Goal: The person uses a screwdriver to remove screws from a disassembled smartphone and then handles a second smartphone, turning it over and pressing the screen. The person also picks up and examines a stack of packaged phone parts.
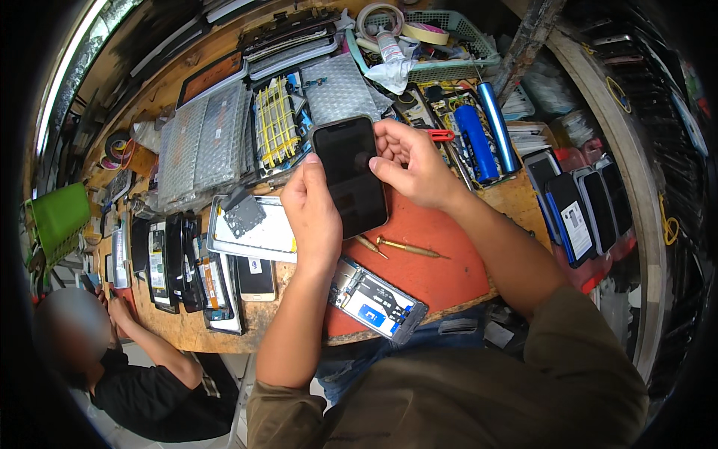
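A black smartphone [351, 161] with a dark screen is held up above the bench between both hands. My left hand [310, 206] grips its left edge, thumb along the side. On the phone's upper right edge, my right hand [415, 161] has its fingers curled behind and its thumb over the screen. Below lies a red-orange mat [441, 224]. Two brass-coloured screwdrivers, one of them fully in sight [411, 247], rest on it. Near the mat's front edge sits an opened phone [378, 299], its inner parts showing.
Bubble-wrapped packs [202, 150] and a green basket [449, 63] with tape rolls stand at the back. Blue cylinders [476, 142] lie right of my right hand. Several phones [572, 217] lean at the right. A white tray [258, 232] is at left, and another person [142, 374] sits beyond.
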{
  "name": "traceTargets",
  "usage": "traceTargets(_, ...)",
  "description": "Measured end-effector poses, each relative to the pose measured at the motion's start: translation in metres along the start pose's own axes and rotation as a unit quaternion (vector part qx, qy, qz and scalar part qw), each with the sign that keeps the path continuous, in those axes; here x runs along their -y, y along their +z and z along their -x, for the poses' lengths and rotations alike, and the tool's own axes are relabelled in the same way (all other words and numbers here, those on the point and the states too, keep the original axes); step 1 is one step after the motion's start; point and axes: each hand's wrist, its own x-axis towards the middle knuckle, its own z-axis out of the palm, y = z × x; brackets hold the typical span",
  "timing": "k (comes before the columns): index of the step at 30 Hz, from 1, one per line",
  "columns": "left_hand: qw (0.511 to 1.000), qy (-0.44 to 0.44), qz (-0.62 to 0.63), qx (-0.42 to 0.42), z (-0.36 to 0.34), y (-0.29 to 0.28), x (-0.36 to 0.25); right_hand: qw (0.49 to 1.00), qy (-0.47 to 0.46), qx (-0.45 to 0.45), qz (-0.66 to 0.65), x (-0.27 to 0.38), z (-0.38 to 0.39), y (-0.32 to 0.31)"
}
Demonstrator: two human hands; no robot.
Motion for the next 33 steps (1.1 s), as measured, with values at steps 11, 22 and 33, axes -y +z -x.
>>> traceTargets(11,0.997,0.010,0.056,-0.057,-0.012,-0.013,-0.016,0.979,0.059,0.185,0.059,0.015,0.009,0.003)
traceTargets(22,0.996,-0.010,0.057,-0.065,-0.009,-0.007,-0.015,0.996,0.028,0.085,0.030,0.010,0.007,0.006)
traceTargets(33,0.998,0.044,-0.034,-0.011,0.005,0.005,0.003,1.000,-0.008,-0.014,-0.024,0.003,0.000,-0.004)
